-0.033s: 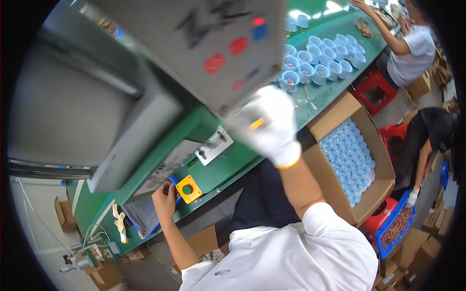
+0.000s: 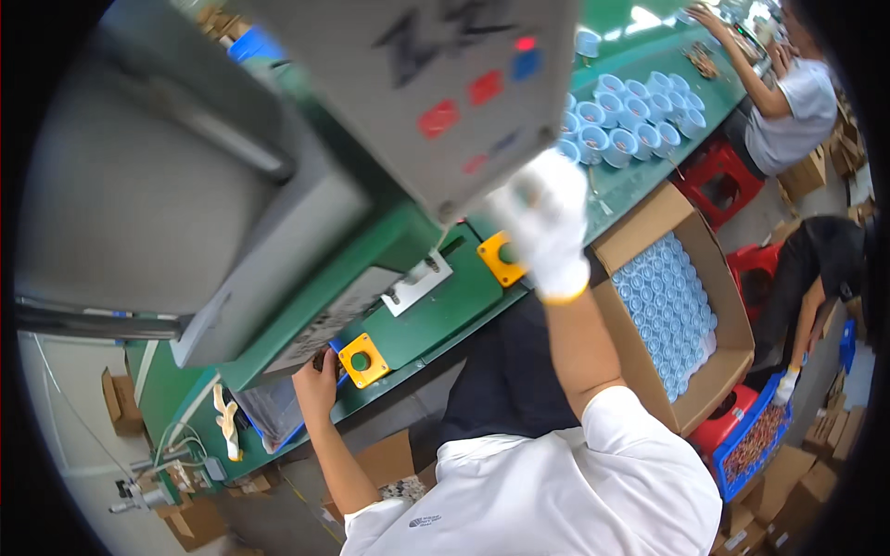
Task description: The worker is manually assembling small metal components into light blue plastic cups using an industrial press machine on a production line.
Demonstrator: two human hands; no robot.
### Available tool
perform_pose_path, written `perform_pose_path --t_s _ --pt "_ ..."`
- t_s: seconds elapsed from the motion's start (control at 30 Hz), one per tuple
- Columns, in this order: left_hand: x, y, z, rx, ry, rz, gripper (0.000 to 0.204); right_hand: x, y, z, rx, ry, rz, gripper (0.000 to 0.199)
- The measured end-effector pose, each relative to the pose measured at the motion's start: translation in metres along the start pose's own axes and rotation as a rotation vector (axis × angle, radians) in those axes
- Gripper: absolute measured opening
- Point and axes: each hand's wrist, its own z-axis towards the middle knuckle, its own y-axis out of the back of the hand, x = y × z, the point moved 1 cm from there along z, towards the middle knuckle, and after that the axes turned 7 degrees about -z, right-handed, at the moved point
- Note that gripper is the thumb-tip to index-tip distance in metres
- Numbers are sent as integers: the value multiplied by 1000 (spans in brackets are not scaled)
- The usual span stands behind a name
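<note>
Reaching to the blue-edged tray [image 2: 269, 408], the left hand [image 2: 316, 382] has its fingertips hidden, so its grip can't be made out; a yellow button box [image 2: 363, 361] sits just right of it. Beyond, the gloved right hand [image 2: 547, 227] is too blurred to read its grip, with a second button box [image 2: 491, 260] at its left, a grey panel [image 2: 473, 120] just past it and light-blue cups [image 2: 622, 148] farther off.

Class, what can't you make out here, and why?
Head view, all four:
Right hand: fingers lost in blur.
Left hand: grip uncertain; fingertips too small and dark.
Yellow button box nearer the right hand: partly hidden behind it.
Grey control box: top cut by upper edge.
</note>
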Motion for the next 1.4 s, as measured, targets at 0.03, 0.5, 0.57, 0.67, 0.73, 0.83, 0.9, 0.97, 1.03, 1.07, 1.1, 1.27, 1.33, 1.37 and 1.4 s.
perform_pose_path --t_s 0.03,0.5,0.57,0.67,0.73,0.83,0.9,0.97,1.03,1.07,1.1,1.27,1.33,1.37,1.4 --pt "4 -2 0 -14 9 -29 12 -35 -5 8 20 -115 -104 16" --pt "8 -3 -3 -35 -110 -33 13 -179 -43 13 450 -31 -527 26" --pt "19 -3 -1 -56 -121 7 13 -155 -28 10 597 -3 -702 26" --pt "16 -5 5 -39 -163 -1 11 -164 -27 -17 400 286 -889 27" --pt "18 -2 5 -35 -204 -16 10 -137 -23 -12 393 139 -685 27" --pt "25 -1 0 -90 -46 -144 9 -34 9 0 337 -160 -183 24" --pt "17 -3 -2 -99 6 -177 9 41 9 -29 174 -852 377 31" --pt "12 -3 0 -125 -61 -193 9 68 -3 -72 186 -563 321 47" --pt "15 -3 -1 -129 -76 -186 9 97 -23 -81 254 -625 179 58" --pt "13 -3 -2 -125 -66 -189 9 97 -35 -91 231 -644 239 60" --pt "12 -2 -3 -127 -55 -191 10 96 -47 -94 208 -658 304 61" --pt "19 -4 -6 -139 -78 -205 13 106 -63 -68 33 -181 146 50" --pt "20 -4 -6 -149 -91 -216 14 101 -70 -68 154 -179 96 47" --pt "17 -2 -6 -133 -98 -197 13 100 -73 -67 274 -178 47 45" --pt "15 -1 -5 -116 -104 -178 12 101 -76 -66 276 -176 48 45"
